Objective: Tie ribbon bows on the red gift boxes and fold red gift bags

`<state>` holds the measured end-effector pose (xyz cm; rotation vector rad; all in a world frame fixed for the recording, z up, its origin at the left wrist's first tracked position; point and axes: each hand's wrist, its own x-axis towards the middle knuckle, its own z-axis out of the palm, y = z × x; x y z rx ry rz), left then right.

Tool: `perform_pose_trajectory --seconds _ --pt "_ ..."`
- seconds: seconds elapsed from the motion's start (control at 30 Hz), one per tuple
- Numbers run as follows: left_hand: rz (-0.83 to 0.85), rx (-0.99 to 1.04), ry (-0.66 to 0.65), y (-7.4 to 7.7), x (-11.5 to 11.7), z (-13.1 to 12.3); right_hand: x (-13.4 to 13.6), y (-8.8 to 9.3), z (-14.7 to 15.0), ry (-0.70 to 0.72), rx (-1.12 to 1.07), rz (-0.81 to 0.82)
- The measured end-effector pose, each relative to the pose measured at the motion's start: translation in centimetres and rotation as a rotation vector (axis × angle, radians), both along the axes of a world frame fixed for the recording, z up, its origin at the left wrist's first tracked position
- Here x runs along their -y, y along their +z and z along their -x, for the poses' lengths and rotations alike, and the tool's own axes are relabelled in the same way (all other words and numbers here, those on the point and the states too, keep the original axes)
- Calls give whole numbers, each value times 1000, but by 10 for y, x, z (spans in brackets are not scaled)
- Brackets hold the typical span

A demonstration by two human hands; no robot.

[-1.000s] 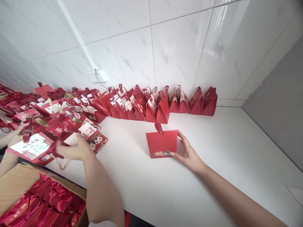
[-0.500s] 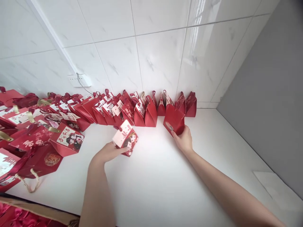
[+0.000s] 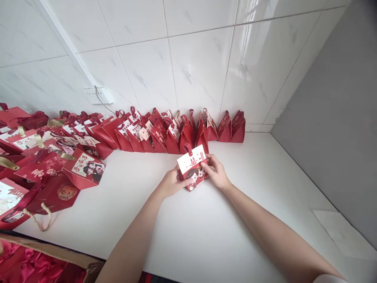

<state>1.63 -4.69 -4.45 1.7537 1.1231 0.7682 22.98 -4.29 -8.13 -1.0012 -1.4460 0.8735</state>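
Between my two hands, above the white tabletop (image 3: 182,228), is a small red gift box (image 3: 192,161) with a white printed flap, cartoon figures and a red ribbon loop on top. My left hand (image 3: 172,184) grips its lower left side, thumb across the front. On its right side, my right hand (image 3: 217,171) holds it with the thumb on the front and the fingers behind, partly hidden. Just beyond, a plain red gift box (image 3: 202,135) stands in a row of similar boxes (image 3: 160,135) along the wall.
Many red gift boxes (image 3: 85,167) crowd the left of the table. A carton (image 3: 55,251) holding red ribboned items sits at the lower left. A socket strip (image 3: 98,96) with a cable is on the tiled wall (image 3: 200,67); a grey panel (image 3: 330,118) borders the right.
My right hand has let go of the plain red box, which now stands in the row. My left hand has brought the printed box rightward, and both hands now hold it.
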Motion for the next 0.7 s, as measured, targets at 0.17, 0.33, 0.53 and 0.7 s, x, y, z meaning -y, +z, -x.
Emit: perform_pose_trajectory --seconds 0.17,0.33,0.53,0.7 --pt "-99 302 75 5 -2 -4 3 32 -2 -141 5 -178" --pt "-132 313 103 25 12 -8 26 79 0 170 92 -165" --pt "-94 258 138 31 25 -12 41 99 -1 274 192 -127" --pt "-163 254 104 32 30 -14 40 96 1 330 123 -27"
